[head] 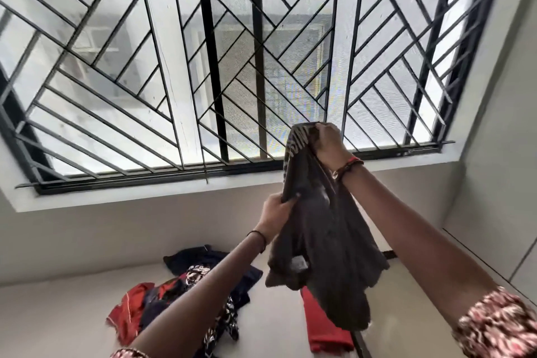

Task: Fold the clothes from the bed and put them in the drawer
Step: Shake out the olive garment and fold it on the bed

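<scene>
Grey-ish dark garment (325, 235) is up in the air. The right hand (327, 142) is clamped on its top edge, and the left hand (277, 212) just below grips a side fold, with the rest dangling under both. I'd say folding on this one has barely started. Below the left hand a pile of clothes (186, 293) sits unfolded on the bed (58, 314), plus a red piece (322, 325) under the hanging hem. No drawer in view anywhere. Can't tell what sort of garment it is, and the red one's partly covered.
</scene>
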Demonstrator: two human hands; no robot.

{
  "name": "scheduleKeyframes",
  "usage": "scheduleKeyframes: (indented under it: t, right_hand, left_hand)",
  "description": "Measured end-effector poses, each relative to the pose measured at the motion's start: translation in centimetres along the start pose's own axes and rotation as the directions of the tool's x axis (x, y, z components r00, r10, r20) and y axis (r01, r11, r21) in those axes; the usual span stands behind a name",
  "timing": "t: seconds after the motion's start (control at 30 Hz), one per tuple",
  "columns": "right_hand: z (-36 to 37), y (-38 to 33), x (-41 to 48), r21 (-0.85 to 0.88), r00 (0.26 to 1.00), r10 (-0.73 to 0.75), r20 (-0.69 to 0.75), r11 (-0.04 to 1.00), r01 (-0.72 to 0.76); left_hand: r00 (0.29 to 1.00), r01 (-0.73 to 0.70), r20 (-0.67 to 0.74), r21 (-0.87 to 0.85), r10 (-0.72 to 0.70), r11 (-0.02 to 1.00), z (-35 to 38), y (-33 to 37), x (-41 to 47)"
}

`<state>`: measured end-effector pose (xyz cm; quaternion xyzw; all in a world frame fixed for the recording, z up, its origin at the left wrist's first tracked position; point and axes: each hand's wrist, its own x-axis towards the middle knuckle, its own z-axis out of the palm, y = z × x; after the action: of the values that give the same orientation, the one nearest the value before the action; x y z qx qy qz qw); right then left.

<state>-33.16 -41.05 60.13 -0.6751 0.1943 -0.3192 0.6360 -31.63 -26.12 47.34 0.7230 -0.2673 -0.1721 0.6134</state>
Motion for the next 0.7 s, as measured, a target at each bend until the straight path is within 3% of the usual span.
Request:
scheduleKeyframes:
  t: [0.13,0.17,0.2,0.27,0.33,0.4,0.47,0.5,0.57,0.63,0.7]
  right_hand:
    - [-1.6,0.7,-1.3,0.19,0.989,0.143,-0.025,0.972,-0.136]
    - [-1.7,1.4,-1.7,0.104,0.991,0.117,-0.066,0.989,-0.11]
    - [-1.7,2.2,-2.6,-0.062,0.992,0.033,-0.118,0.997,-0.041]
    - [-2.0,4.2,-5.0,-0.378,0.957,-0.22,-0.187,0.916,0.136]
    - [-1.8,6.1,-8.7,-0.539,0.868,-0.479,-0.133,0.77,0.342]
    - [-1.6,7.6,-11.9,-0.585,0.803,-0.594,-0.043,0.666,0.462]
    - [-1.5,9.1,-13.8,-0.541,0.87,-0.479,0.119,0.703,0.461]
    - [-1.4,9.8,-14.3,-0.544,0.912,-0.343,0.223,0.733,0.409]
    - [-1.0,11.5,-14.8,-0.616,0.929,-0.098,0.357,0.723,0.313]
    - [-0.9,13.0,-14.6,-0.655,0.922,-0.028,0.386,0.696,0.295]
    - [-1.1,12.8,-13.8,-0.601,0.91,-0.058,0.41,0.733,0.318]
  left_hand:
    - [0.999,0.04,-0.005,-0.067,-0.04,0.997,-0.8,2.1,1.8]
    - [0.999,0.045,-0.012,-0.097,-0.046,0.994,-0.9,2.5,2.3]
    - [0.999,0.046,-0.018,-0.12,-0.049,0.992,-1.0,2.8,2.8]
    - [0.998,0.037,-0.046,-0.112,-0.042,0.993,-1.4,3.7,3.8]
    - [0.999,0.033,-0.037,-0.139,-0.039,0.99,-1.7,4.4,4.7]
    - [0.999,0.036,-0.022,-0.178,-0.041,0.983,-1.9,5.0,5.5]
    - [0.999,0.035,-0.011,-0.198,-0.037,0.98,-2.0,5.5,6.3]
    - [1.0,0.021,0.005,-0.21,-0.021,0.977,-2.0,5.8,6.5]
    - [0.999,-0.005,0.045,-0.219,0.015,0.976,-2.1,6.6,6.7]
    - [0.997,-0.046,0.053,-0.171,0.055,0.984,-2.1,7.0,6.9]
    - [0.995,-0.086,0.049,-0.103,0.091,0.991,-2.3,6.8,7.1]
